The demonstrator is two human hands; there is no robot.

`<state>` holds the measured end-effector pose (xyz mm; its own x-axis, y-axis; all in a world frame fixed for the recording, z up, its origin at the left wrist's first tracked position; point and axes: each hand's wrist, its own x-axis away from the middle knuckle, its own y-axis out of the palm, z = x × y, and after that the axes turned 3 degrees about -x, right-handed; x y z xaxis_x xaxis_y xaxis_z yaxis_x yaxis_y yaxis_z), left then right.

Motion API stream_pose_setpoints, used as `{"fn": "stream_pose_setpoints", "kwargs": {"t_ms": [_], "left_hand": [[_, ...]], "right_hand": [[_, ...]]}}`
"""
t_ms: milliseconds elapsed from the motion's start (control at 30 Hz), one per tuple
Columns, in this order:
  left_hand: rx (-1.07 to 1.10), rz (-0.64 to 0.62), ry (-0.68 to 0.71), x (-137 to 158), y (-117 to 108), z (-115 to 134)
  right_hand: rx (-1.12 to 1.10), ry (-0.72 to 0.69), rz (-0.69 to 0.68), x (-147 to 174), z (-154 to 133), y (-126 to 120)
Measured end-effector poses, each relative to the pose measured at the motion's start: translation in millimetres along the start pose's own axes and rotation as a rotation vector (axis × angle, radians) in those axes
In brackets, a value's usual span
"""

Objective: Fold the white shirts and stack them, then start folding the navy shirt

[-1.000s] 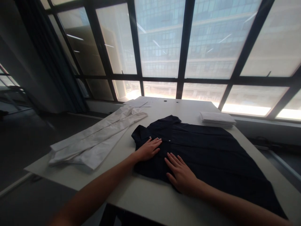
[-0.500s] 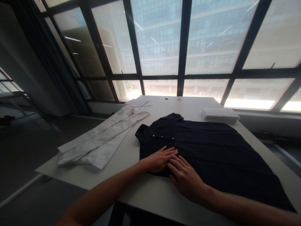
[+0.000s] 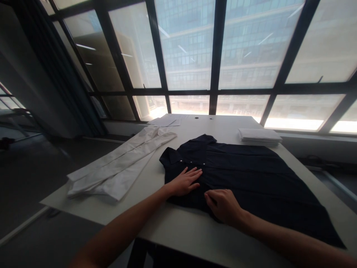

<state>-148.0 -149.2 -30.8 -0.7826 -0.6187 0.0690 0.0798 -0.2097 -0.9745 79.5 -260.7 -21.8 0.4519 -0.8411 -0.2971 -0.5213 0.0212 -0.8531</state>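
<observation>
Dark navy shirt (image 3: 245,178), head view: buttoned garment laid flat across the middle and right of the white table (image 3: 178,238), collar end toward the left, small pale buttons in a row along the placket, hem end running off toward the near right corner

Left hand (image 3: 184,182): palm down on the shirt just below the collar, fingers stretched out and slightly spread, pointing right along the cloth; holds nothing, presses flat

Right hand (image 3: 224,206): rests on the shirt near its front edge, just right of the left hand and apart from it; fingers curled in, tips bunched at the fabric; whether cloth is pinched between them cannot be told

White shirt (image 3: 119,171): long, folded lengthwise, lying on the left part of the table, just beside the dark shirt's collar

Stack of folded white cloth (image 3: 259,136): far right edge of the table, beyond the dark shirt

Paper sheets (image 3: 164,121): far end of the table, beside the white shirt's top

Window wall (image 3: 192,48): dark frames, behind the table
</observation>
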Motion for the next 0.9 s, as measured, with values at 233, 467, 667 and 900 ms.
{"fn": "stream_pose_setpoints", "kwargs": {"t_ms": [233, 467, 667, 900], "left_hand": [[-0.036, -0.001, -0.078, 2.0, 1.8, -2.5], [-0.034, -0.004, -0.146, 4.6, 3.3, -10.2], [-0.013, 0.005, -0.156, 4.1, 4.2, -9.0], [-0.006, -0.009, -0.162, 4.5, 2.2, -7.9]], "right_hand": [[-0.033, -0.036, -0.047, -10.5, 21.4, 16.4], [0.045, 0.165, -0.236, -12.1, 23.2, 20.6], [-0.086, 0.275, -0.137, -19.2, 34.4, 12.8], [0.107, 0.331, -0.133, -29.4, 71.8, 12.4]]}}
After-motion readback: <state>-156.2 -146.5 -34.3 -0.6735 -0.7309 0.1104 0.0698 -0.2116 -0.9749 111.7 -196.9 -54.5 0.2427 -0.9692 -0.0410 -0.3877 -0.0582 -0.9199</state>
